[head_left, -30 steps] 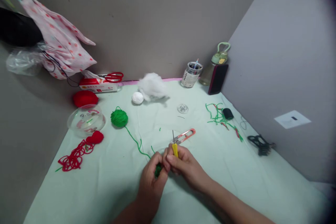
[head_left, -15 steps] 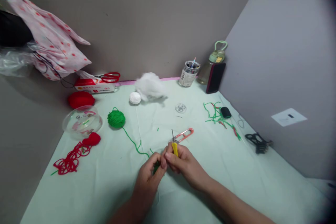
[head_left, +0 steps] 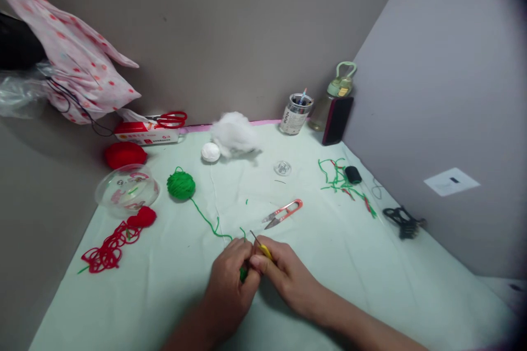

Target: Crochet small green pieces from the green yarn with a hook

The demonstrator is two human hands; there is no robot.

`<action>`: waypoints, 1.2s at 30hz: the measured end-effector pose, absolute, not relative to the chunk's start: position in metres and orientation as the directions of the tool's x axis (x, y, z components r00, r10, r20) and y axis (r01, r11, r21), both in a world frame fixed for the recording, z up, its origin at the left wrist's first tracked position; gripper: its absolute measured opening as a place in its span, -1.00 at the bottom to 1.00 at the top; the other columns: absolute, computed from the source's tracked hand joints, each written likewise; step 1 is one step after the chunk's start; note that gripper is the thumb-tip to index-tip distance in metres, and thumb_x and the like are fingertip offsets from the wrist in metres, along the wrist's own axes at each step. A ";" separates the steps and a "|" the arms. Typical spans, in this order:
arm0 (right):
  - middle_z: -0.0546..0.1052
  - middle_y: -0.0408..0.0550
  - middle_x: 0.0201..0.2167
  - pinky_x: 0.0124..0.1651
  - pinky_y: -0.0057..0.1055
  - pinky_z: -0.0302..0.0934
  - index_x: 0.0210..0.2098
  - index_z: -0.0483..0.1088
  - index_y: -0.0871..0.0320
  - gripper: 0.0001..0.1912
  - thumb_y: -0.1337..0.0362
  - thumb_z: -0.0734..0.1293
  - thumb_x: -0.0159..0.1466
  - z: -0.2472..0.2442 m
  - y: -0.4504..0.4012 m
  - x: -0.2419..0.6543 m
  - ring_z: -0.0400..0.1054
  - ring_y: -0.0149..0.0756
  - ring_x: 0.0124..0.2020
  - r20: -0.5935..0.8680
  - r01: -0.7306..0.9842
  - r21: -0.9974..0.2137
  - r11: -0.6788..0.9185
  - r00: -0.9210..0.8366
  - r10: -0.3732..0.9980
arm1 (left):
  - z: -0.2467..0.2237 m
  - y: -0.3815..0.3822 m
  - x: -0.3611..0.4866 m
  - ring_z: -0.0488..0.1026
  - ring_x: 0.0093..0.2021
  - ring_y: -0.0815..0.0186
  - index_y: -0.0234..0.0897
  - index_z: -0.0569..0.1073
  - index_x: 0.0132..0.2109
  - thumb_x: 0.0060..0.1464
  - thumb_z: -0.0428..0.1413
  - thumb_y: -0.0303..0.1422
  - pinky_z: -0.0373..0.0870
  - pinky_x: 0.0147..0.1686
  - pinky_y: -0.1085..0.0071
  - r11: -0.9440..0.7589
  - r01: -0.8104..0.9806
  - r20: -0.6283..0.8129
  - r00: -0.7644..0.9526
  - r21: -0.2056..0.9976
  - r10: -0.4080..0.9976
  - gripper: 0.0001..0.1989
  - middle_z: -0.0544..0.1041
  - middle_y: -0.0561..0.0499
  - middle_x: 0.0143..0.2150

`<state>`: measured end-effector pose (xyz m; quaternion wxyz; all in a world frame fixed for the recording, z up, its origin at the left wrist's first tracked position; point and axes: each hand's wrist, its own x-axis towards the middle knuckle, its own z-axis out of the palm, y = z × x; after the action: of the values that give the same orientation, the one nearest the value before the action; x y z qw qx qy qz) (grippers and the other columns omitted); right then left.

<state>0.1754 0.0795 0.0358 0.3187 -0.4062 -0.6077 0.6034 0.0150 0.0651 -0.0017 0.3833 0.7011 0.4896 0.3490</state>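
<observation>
My left hand (head_left: 231,279) is closed around a small piece of green yarn work (head_left: 243,273), mostly hidden by the fingers. A crochet hook with a yellow handle (head_left: 265,252) is pinched in my right hand (head_left: 285,274), its metal tip pointing up and left above the left fingertips. The two hands touch at the fingertips. Green yarn runs from my left hand to a green yarn ball (head_left: 181,185) at the left. Orange thread snips (head_left: 291,207) lie just beyond my right hand.
Red yarn (head_left: 107,247) and a clear plastic bowl (head_left: 127,189) lie left. White stuffing (head_left: 234,134), a pen-filled can (head_left: 295,116) and a phone (head_left: 337,120) stand at the back. Green yarn scraps (head_left: 340,178) and a black claw clip (head_left: 404,221) are right.
The hook has tilted from nearly upright to leaning left, its tip now lower and closer to my left fingers. My right hand has shifted slightly down, uncovering the snips' blades.
</observation>
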 end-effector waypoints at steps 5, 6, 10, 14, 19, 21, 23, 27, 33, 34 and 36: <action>0.25 -0.23 -0.45 -0.25 -0.38 0.08 -0.43 0.18 0.08 -0.51 -0.15 0.26 0.43 0.035 0.084 0.178 0.11 -0.37 -0.38 -0.115 0.074 -0.993 -0.091 -0.472 0.874 | 0.007 0.068 0.012 0.37 -0.35 0.17 -0.15 0.30 -0.41 0.21 0.02 -0.35 0.26 -0.29 0.26 -0.211 0.440 0.089 0.283 0.873 0.955 -0.80 0.44 -0.02 -0.41; 0.28 -0.22 -0.45 -0.24 -0.38 0.09 -0.42 0.22 0.09 -0.51 -0.16 0.28 0.42 0.036 0.086 0.180 0.14 -0.37 -0.38 -0.119 0.053 -0.993 -0.107 -0.480 0.869 | 0.011 0.069 0.011 0.36 -0.35 0.18 -0.15 0.30 -0.42 0.21 0.03 -0.34 0.26 -0.29 0.27 -0.172 0.415 0.061 0.267 0.894 0.962 -0.80 0.43 0.00 -0.42; 0.30 -0.22 -0.48 -0.27 -0.39 0.08 -0.38 0.38 0.14 -0.52 -0.13 0.28 0.44 0.049 0.093 0.194 0.14 -0.39 -0.42 -0.135 0.107 -0.990 -0.097 -0.450 0.883 | 0.025 0.076 0.001 0.35 -0.37 0.24 -0.18 0.36 -0.42 0.19 0.09 -0.30 0.26 -0.28 0.32 0.079 0.228 -0.119 0.169 0.971 0.978 -0.79 0.40 0.05 -0.44; 0.41 -0.15 -0.41 -0.24 -0.37 0.18 -0.27 0.47 0.13 -0.53 -0.07 0.17 0.52 0.062 0.096 0.210 0.27 -0.35 -0.38 -0.173 0.307 -0.952 -0.011 -0.507 0.844 | 0.026 0.083 -0.012 0.27 -0.40 0.31 -0.23 0.43 -0.40 0.16 0.21 -0.23 0.20 -0.33 0.38 0.271 -0.048 -0.270 0.033 0.961 0.962 -0.77 0.36 0.10 -0.47; 0.62 0.06 -0.07 0.05 -0.16 0.33 0.00 0.51 0.08 -0.71 0.24 0.16 0.55 0.052 0.107 0.224 0.47 -0.14 -0.05 0.038 0.590 -0.694 0.414 -0.543 0.839 | 0.023 0.088 -0.014 0.37 -0.35 0.33 -0.27 0.49 -0.32 -0.01 0.38 -0.19 0.30 -0.26 0.40 0.398 -0.362 -0.434 -0.019 0.843 0.901 -0.71 0.47 0.07 -0.39; 0.62 0.14 0.00 0.14 -0.04 0.31 0.09 0.48 0.09 -0.67 0.42 0.17 0.49 0.040 0.113 0.228 0.46 -0.05 0.04 0.169 0.742 -0.462 0.485 -0.463 0.870 | 0.024 0.089 -0.013 0.39 -0.36 0.34 -0.27 0.48 -0.31 -0.05 0.40 -0.17 0.34 -0.25 0.37 0.417 -0.388 -0.454 -0.006 0.822 0.891 -0.67 0.49 0.05 -0.36; 0.61 0.14 0.00 0.16 -0.01 0.31 0.09 0.46 0.09 -0.61 0.53 0.17 0.43 0.030 0.117 0.232 0.45 -0.04 0.05 0.176 0.788 -0.328 0.521 -0.491 0.853 | 0.025 0.089 -0.013 0.40 -0.36 0.34 -0.27 0.49 -0.31 -0.08 0.42 -0.16 0.37 -0.25 0.36 0.432 -0.405 -0.470 0.006 0.806 0.883 -0.65 0.50 0.04 -0.34; 0.51 0.04 -0.18 -0.15 -0.24 0.33 -0.04 0.48 0.07 -0.68 0.49 0.17 0.42 0.021 0.118 0.236 0.39 -0.15 -0.22 0.111 0.840 -0.332 0.428 -0.416 0.903 | 0.026 0.089 -0.013 0.39 -0.38 0.34 -0.29 0.52 -0.36 -0.11 0.44 -0.15 0.34 -0.28 0.38 0.442 -0.401 -0.473 0.022 0.802 0.881 -0.65 0.50 0.02 -0.37; 0.51 -0.01 -0.17 -0.18 -0.32 0.32 0.03 0.44 0.07 -0.74 0.25 0.14 0.52 0.032 0.112 0.228 0.40 -0.29 -0.29 0.040 0.594 -0.767 0.241 -0.331 0.943 | 0.023 0.086 -0.011 0.36 -0.36 0.32 -0.30 0.58 -0.33 -0.05 0.42 -0.14 0.26 -0.28 0.38 0.423 -0.348 -0.446 0.015 0.837 0.895 -0.68 0.51 0.03 -0.41; 0.54 -0.01 -0.19 -0.14 -0.30 0.34 0.06 0.45 0.08 -0.71 0.20 0.15 0.54 0.036 0.110 0.226 0.43 -0.27 -0.26 0.004 0.518 -0.834 0.191 -0.341 0.940 | 0.023 0.085 -0.010 0.36 -0.35 0.32 -0.30 0.58 -0.33 -0.03 0.41 -0.14 0.25 -0.27 0.38 0.420 -0.336 -0.440 0.019 0.843 0.898 -0.69 0.51 0.03 -0.41; 0.58 -0.02 -0.22 -0.09 -0.28 0.35 0.10 0.48 0.07 -0.64 0.08 0.15 0.55 0.043 0.107 0.220 0.46 -0.24 -0.21 -0.075 0.405 -0.910 0.087 -0.369 0.926 | 0.022 0.083 -0.010 0.36 -0.33 0.31 -0.29 0.57 -0.33 0.03 0.38 -0.15 0.25 -0.25 0.38 0.408 -0.299 -0.417 0.034 0.863 0.908 -0.71 0.52 0.03 -0.40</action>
<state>0.2195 0.1068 0.0426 0.2790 -0.4876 -0.6824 0.4677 -0.0098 0.0828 0.0224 0.6572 0.2921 0.5215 0.4592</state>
